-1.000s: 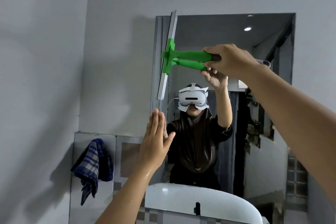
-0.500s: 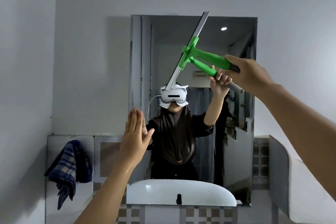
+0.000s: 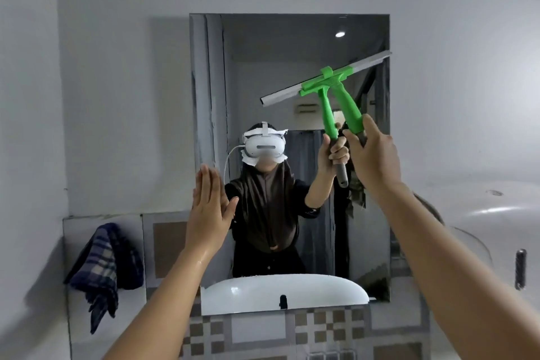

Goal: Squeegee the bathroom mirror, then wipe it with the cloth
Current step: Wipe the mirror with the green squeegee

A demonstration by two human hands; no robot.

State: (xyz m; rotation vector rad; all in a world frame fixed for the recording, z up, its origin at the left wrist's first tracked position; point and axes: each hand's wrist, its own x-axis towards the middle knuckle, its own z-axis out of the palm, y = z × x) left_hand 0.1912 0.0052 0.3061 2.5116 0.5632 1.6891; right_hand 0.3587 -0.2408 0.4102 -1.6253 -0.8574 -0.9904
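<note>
The right hand [image 3: 374, 152], right of centre in the frame, has its grip clenched round the lower end of the green handle of the squeegee [image 3: 336, 82]; the squeegee's grey blade runs slantwise across the upper right of the mirror [image 3: 292, 47], its right tip at the mirror's right edge, though contact with the glass cannot be told; the left hand [image 3: 209, 207], low and left of centre, is flat and released, fingers straight, at the mirror's lower left edge; a dark checked cloth [image 3: 102, 269] hangs on the tiled wall at the lower left, well apart from both hands; a white basin [image 3: 321, 292] sits at the bottom centre.
</note>
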